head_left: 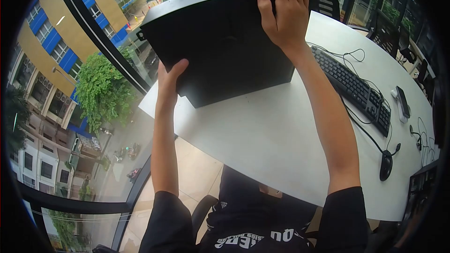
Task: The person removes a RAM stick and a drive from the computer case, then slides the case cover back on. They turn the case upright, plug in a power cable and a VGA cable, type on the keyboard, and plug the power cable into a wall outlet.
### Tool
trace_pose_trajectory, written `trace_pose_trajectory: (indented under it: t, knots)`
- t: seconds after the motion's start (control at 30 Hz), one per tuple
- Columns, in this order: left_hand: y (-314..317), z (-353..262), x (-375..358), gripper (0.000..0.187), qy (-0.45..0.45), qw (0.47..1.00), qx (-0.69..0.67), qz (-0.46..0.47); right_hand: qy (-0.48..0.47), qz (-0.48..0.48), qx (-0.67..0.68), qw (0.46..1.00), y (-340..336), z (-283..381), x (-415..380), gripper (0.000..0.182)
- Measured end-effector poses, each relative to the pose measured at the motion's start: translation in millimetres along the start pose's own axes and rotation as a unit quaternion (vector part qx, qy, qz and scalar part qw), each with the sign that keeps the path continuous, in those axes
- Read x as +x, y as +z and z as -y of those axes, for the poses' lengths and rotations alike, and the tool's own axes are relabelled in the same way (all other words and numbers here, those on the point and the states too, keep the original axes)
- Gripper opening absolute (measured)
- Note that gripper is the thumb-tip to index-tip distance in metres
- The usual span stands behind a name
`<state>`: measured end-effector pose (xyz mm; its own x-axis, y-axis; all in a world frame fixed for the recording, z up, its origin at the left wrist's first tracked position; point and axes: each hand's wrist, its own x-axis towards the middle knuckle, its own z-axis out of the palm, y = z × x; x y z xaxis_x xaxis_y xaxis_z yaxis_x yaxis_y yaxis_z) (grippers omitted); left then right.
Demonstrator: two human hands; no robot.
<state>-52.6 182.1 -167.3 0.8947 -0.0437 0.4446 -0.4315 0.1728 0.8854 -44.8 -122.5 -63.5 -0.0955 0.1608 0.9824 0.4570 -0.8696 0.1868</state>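
Note:
A black computer case [225, 47] stands upright on the white table [243, 126], its broad dark side facing me. My right hand [286, 11] grips the top edge near the right corner, with the thumb on the near side and the fingers over the top. Low on the left side, my left hand [171, 77] holds the edge; its thumb lies on the near panel and its other fingers are hidden behind the case. A light strip shows along the top face.
To the right on the table lie a black keyboard [356, 89] with loose cables, a black mouse [386, 165], a small dark device on a white stand [402, 104] and thin wires. A dark case [419, 189] is at the lower right. Tall windows rise on the left.

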Motion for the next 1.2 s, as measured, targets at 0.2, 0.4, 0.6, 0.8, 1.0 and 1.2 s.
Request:
trace_pose_trajectory:
  t: [0.2,0.4,0.6,0.8,1.0,1.2]
  knots:
    - [11,-7,-8,0.081,0.005,0.998,-0.001,-0.06,-0.011,-0.028,0.02,0.999,9,0,2,0.021]
    - [21,-9,-13,0.077,0.015,0.995,-0.031,-0.088,-0.002,-0.023,0.055,0.998,15,-10,2,0.022]
    - [43,-17,-33,0.083,0.02,0.992,0.012,-0.121,-0.007,-0.065,0.094,0.993,30,-35,-7,0.017]
    - [71,-22,-55,0.083,0.073,0.982,0.058,-0.162,-0.005,-0.042,0.106,0.994,21,-45,-8,0.018]
    - [116,-41,-87,0.089,0.081,0.973,0.065,-0.208,0.031,-0.015,0.131,0.991,1,-50,-14,0.022]
    - [144,-53,-105,0.093,0.085,0.965,0.056,-0.242,0.054,0.033,0.133,0.989,-9,-47,-17,0.024]
